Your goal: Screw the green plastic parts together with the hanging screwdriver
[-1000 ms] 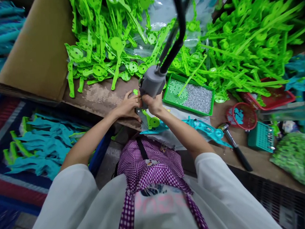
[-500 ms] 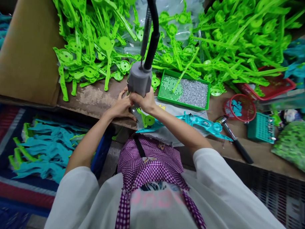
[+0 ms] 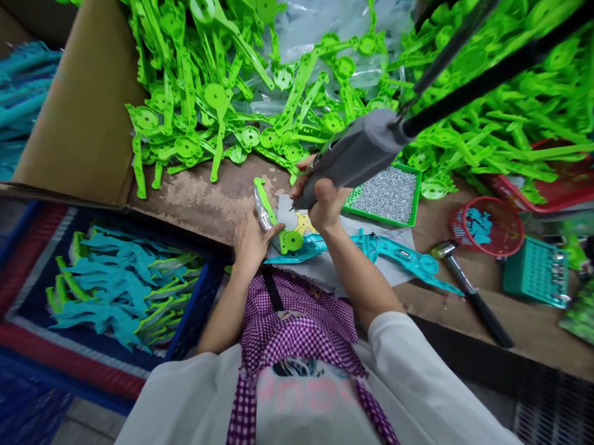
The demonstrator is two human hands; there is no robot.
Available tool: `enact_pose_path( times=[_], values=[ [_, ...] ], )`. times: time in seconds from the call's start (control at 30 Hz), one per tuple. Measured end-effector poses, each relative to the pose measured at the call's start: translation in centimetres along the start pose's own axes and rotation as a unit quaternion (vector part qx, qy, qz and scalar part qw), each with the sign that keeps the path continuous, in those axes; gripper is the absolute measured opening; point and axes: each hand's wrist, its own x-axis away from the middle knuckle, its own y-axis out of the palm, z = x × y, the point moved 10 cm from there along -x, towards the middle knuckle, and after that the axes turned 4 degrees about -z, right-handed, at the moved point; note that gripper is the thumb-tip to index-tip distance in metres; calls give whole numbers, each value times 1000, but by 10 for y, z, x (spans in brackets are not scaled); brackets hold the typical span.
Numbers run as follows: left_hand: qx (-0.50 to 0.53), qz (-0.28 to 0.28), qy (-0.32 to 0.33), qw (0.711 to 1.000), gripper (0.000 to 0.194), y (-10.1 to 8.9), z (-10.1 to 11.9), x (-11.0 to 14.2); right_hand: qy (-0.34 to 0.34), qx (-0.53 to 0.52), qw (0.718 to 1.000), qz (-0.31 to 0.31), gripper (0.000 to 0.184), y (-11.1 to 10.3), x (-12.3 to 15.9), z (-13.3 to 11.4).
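My right hand (image 3: 324, 201) grips a grey powered screwdriver (image 3: 357, 152) that hangs from a black cable and now tilts to the right. My left hand (image 3: 249, 240) holds a green and teal plastic toy part (image 3: 278, 233) at the near edge of the workbench, with a thumb on its green arm. A second teal part (image 3: 400, 252) lies just right of it on a white sheet. A green tray of small silver screws (image 3: 386, 195) sits behind my right hand.
A large heap of loose green plastic arms (image 3: 253, 88) covers the back of the bench. A blue crate of finished teal parts (image 3: 119, 290) stands at lower left. A hammer (image 3: 469, 291), red basket (image 3: 487, 225) and teal basket (image 3: 535, 272) lie right.
The screwdriver has swung from upright over the part to tilted right and lifted away. My left hand has slid back toward me, still on the toy part.
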Motion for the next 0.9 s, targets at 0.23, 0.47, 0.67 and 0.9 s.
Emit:
enact_pose_path(
  times=[0.23, 0.47, 0.67, 0.9],
  values=[
    [165, -62, -94, 980, 60, 17, -10, -9, 4, -28, 999, 23, 67, -14, 4, 8],
    [384, -94, -173, 902, 51, 39, -17, 0, 31, -61, 997, -26, 70, 13, 6, 13],
    [394, -59, -164, 902, 54, 39, -19, -5, 54, -101, 989, -94, 66, 45, 6, 23],
    [408, -39, -158, 898, 54, 40, -18, -6, 59, -108, 988, -93, 63, 48, 5, 27]
  ],
)
